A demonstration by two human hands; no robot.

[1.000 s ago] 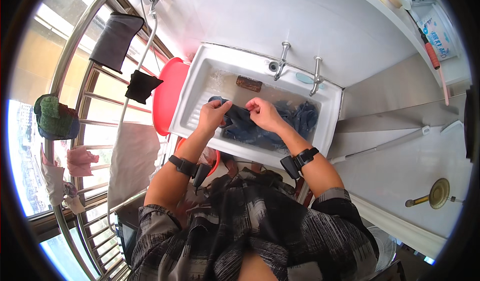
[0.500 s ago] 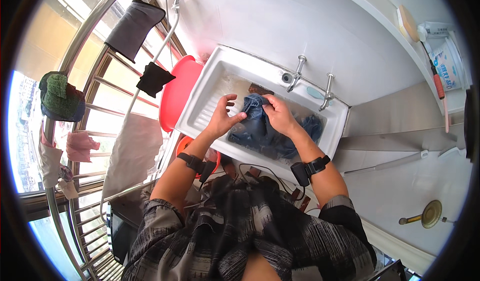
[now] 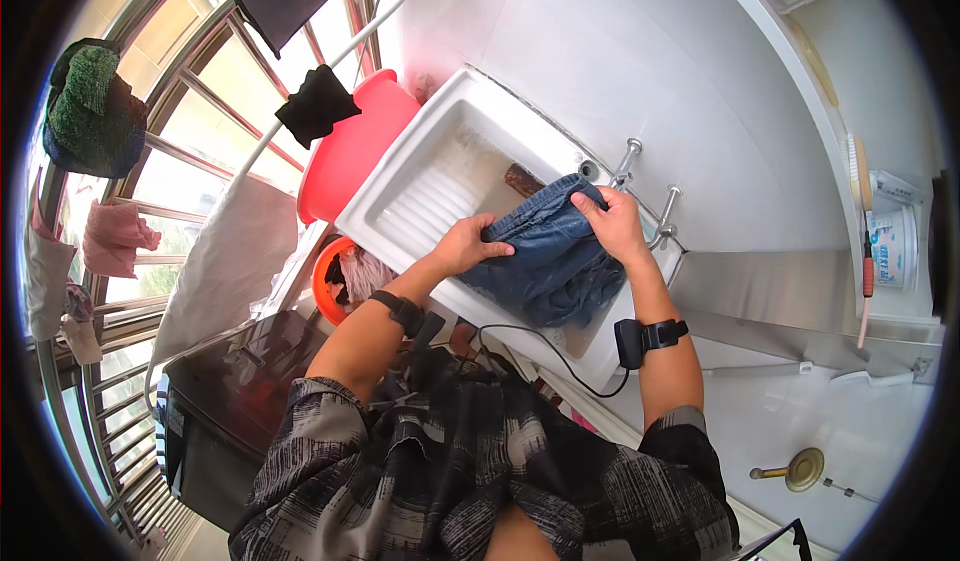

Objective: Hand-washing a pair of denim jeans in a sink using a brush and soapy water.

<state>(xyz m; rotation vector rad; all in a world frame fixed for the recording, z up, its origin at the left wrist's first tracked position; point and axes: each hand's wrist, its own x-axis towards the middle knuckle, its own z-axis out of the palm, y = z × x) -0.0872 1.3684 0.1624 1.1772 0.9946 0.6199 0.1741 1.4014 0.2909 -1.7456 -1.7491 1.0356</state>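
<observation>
My hands stretch a wet blue denim garment (image 3: 550,261) by its gathered waistband over a white sink (image 3: 430,201). At the left end of the band, my left hand (image 3: 470,245) is closed, thumb pressing on the cloth. My right hand (image 3: 615,226) pinches the other end, near the taps. The lower folds of the garment hang bunched into the basin, and whether it has long or short legs is hidden. Behind the band, a brown block (image 3: 521,180) lies in the sink.
Two metal taps (image 3: 628,161) stick out of the wall behind the sink. To its left are a red basin (image 3: 355,151) and an orange bucket (image 3: 328,286) with cloth inside. Cloths hang along the window bars (image 3: 190,201). A shelf (image 3: 800,81) at right carries a brush and a white tub.
The bunched garment has been lifted and spread along its waistband. My right hand has moved right, away from the left, and my left hand has closed on the band.
</observation>
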